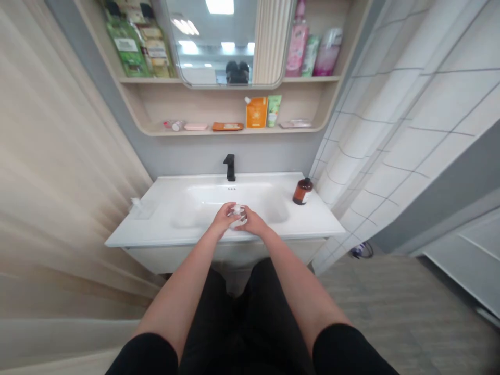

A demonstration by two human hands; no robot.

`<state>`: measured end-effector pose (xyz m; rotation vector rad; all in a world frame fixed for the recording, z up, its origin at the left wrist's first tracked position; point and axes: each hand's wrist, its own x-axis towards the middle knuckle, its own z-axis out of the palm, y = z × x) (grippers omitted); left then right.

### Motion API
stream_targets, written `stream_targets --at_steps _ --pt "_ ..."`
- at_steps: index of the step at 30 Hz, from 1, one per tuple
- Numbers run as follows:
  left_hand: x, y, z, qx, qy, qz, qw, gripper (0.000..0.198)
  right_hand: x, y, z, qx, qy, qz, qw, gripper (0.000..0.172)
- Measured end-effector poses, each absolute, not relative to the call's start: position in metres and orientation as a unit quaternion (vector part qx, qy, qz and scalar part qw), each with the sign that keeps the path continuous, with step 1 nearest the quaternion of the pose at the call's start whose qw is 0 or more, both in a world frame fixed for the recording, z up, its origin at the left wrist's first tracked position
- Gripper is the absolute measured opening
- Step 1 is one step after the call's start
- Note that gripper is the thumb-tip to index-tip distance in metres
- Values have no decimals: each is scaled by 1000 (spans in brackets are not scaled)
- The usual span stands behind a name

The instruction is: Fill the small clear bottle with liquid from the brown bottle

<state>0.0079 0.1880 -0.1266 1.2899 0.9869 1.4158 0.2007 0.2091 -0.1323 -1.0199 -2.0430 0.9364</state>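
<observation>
Both hands hold a small clear bottle (238, 212) with a whitish top, at the front rim of the white sink (269, 229). My left hand (225, 219) is closed around its left side, thumb across the front. From the right, my right hand (253, 222) wraps the other side with its fingers curled. Part of the bottle is hidden by the fingers. Behind it, at the back of the basin, stands a black faucet (230, 167).
A brown bottle (302, 191) stands on the counter's right end. At the left end lies a clear tray (144, 208) with something white. Above hangs a mirror cabinet (230, 131) with several toiletries. A curtain (58, 182) borders the left, white tiles (375, 172) the right.
</observation>
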Motion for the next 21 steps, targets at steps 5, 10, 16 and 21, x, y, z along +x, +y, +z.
stream_targets --at_steps 5,10,16,21 --pt "10 187 -124 531 394 586 469 51 200 208 -130 -406 -781 350 320 97" --pt "10 185 -122 546 423 562 456 56 200 209 -129 -396 -777 367 324 97" --pt "13 181 -109 537 436 582 427 45 199 207 -128 -396 -778 360 328 97" --pt "-1 181 -69 490 428 666 365 41 201 203 -125 -422 -764 366 323 97"
